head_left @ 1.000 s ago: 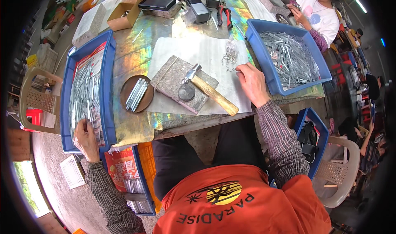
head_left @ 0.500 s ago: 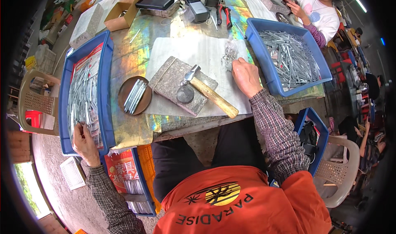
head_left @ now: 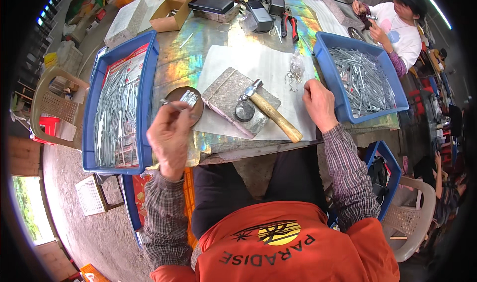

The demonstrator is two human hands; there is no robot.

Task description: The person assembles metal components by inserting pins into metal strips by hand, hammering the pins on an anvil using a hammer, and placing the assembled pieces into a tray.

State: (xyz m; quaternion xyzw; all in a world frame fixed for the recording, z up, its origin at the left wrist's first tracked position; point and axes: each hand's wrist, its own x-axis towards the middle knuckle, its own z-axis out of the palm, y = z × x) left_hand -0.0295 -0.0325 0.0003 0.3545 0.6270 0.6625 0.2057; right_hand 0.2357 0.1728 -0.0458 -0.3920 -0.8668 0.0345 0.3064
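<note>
My left hand [head_left: 171,130] pinches a thin metal rod [head_left: 173,104] over the near side of a round brown dish [head_left: 175,94]. Several silver rods [head_left: 189,98] lie in that dish, partly hidden by the hand. My right hand [head_left: 319,105] rests on the white sheet with its fingers curled in; whatever they hold is hidden. Just beyond it lie small metal pieces [head_left: 292,77] and a clear plastic bag [head_left: 296,63]. Between my hands, a hammer [head_left: 272,114] with a wooden handle lies across a stone slab [head_left: 222,94], beside a dark round metal disc [head_left: 244,111].
Blue trays full of metal rods stand at left [head_left: 89,128] and right [head_left: 362,39]. At the back are a cardboard box [head_left: 171,16], a black case [head_left: 211,4] and red-handled pliers [head_left: 289,25]. A co-worker [head_left: 392,28] sits at the far right.
My left hand has moved right from the left blue tray to the brown dish, carrying a rod. My right hand has drawn back from the small metal pieces. The view has shifted slightly.
</note>
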